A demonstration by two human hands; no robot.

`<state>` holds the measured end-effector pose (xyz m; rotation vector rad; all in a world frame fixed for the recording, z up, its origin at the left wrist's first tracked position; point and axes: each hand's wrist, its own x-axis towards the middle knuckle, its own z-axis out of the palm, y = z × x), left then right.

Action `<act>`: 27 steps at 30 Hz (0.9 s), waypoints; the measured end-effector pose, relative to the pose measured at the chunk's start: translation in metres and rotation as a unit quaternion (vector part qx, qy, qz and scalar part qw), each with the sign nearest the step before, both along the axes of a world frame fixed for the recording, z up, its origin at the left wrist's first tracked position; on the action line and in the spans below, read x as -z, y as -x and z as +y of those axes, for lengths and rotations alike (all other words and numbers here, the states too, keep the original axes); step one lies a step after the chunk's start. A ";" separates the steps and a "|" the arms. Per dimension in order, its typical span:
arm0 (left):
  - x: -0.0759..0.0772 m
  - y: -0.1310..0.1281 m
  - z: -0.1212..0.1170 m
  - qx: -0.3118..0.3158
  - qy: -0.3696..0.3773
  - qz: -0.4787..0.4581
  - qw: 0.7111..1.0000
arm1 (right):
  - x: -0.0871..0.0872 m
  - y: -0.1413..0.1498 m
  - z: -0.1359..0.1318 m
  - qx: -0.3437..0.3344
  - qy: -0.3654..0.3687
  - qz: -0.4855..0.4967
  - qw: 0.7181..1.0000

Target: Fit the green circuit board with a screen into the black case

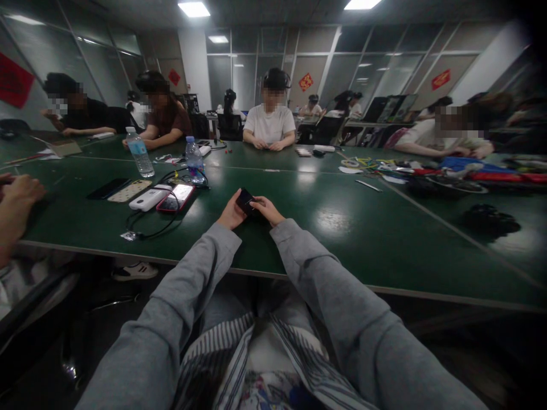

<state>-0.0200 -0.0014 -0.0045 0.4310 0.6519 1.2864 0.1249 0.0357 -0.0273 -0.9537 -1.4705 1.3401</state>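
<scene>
A small black rectangular object [245, 199] is held just above the green table, close to its near edge; I cannot make out its exact kind. My left hand [231, 212] grips it from the left side, fingers closed around it. From the right, my right hand [268, 210] closes on its near right part, with thumb and fingers at its surface. Both grey sleeves reach forward over the table edge. The object's underside and some fingertips are hidden.
Left of my hands lie a lit phone [176, 197], a white power bank [150, 197], a patterned phone [130, 191] and a black cable. Two water bottles [140, 152] stand behind. A pen [368, 186] and tangled cables lie right. Another person's hand [22, 193] is far left.
</scene>
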 end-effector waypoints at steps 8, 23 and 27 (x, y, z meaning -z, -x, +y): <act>0.004 0.001 0.004 -0.021 0.012 -0.004 1.000 | 0.005 0.006 0.003 0.015 -0.045 -0.041 0.998; 0.000 0.002 0.001 -0.016 0.019 -0.004 1.000 | 0.009 0.004 -0.003 0.105 -0.268 -0.175 0.942; -0.002 0.002 0.001 -0.008 0.016 -0.005 1.000 | 0.007 0.006 -0.011 0.104 -0.349 -0.213 0.907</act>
